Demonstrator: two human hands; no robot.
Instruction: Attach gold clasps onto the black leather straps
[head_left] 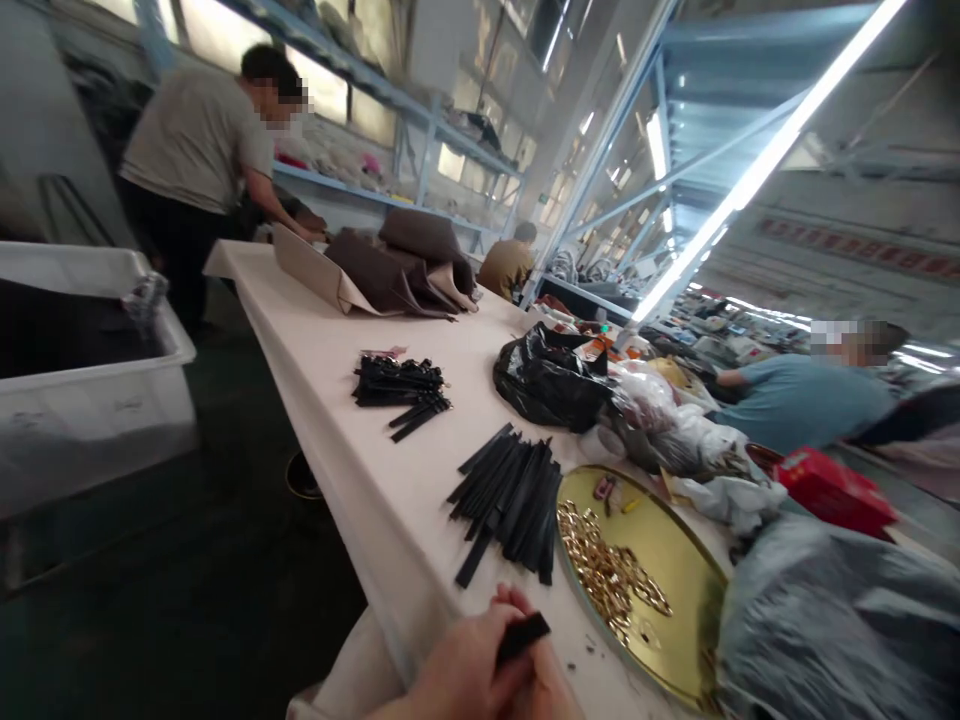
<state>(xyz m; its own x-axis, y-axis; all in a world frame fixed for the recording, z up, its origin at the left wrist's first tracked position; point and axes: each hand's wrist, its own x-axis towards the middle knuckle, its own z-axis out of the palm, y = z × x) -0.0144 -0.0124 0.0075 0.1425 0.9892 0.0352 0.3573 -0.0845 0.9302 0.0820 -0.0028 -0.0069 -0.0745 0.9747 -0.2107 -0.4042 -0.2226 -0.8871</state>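
At the bottom of the head view my two hands are together over the near edge of the table. My left hand (461,655) is closed around a short black strap (523,637), whose end sticks out above the fingers. My right hand (551,685) presses against the same strap from the other side; its fingers are partly hidden. Just beyond lies a fanned pile of black straps (514,500). To the right of it is a round gold tray (679,560) with many small gold metal clasps (607,575). Farther up lies a bundle of black straps with metal fittings (397,385).
Brown folded material (405,260) covers the table's far end, where a person (202,150) leans over. Black (551,375) and grey plastic bags (832,610) and a red box (832,490) line the right side. A white bin (97,400) stands left.
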